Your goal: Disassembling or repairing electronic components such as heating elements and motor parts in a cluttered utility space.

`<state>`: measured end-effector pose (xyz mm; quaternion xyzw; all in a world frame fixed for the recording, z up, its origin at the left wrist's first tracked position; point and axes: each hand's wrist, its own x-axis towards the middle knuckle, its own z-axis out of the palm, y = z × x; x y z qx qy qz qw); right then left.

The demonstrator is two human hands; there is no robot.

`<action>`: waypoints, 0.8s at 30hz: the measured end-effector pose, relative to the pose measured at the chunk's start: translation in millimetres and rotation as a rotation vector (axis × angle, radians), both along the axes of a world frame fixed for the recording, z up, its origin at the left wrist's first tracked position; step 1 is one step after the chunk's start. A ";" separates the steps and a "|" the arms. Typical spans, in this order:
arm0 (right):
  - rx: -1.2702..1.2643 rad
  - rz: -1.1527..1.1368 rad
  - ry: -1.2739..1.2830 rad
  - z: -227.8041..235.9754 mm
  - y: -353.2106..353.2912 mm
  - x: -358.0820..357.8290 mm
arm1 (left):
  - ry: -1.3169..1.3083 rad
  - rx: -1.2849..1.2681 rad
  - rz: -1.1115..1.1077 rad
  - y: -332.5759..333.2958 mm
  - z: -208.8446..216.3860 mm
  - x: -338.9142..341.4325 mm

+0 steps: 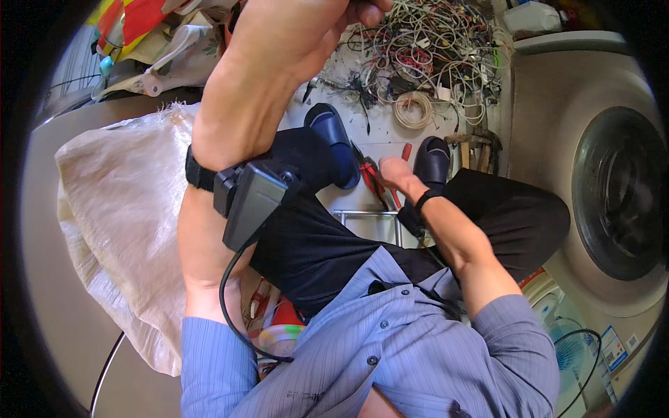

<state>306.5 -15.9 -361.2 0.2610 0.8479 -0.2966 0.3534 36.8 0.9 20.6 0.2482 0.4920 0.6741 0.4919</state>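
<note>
My left hand (317,28) reaches up to the top edge, which cuts part of it off. Its visible fingers are curled, and whatever they hold is out of sight. Between my knees, my right hand (397,173) is closed with its fingers turned away; I cannot make out what is in it. Right beside it lie red-handled pliers (371,180) on the floor. A red rod-like piece (406,150) shows just beyond the knuckles; whether the hand touches it is unclear. A black box (259,202) with a cable is strapped to my left forearm.
Tangled cables (435,52) heap up at the far side, with a coiled pale cable (412,110) in front. Wooden-handled hammers (477,148) lie near my right shoe (432,161). A woven sack (129,223) is at left, a round-windowed appliance (543,125) at right, a metal stool frame (369,214) beneath me.
</note>
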 end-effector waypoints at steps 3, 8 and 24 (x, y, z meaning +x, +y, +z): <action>-0.034 -0.119 -0.132 -17.8 -19.9 25.3 | 0.018 0.015 0.002 5.3 -1.3 0.3; -0.089 -0.172 -0.092 -39.7 -38.4 38.2 | 0.085 -0.013 0.011 6.2 9.3 -4.9; -0.999 -0.982 -0.125 38.9 51.6 29.5 | -0.293 0.020 -0.045 13.8 -5.7 -11.2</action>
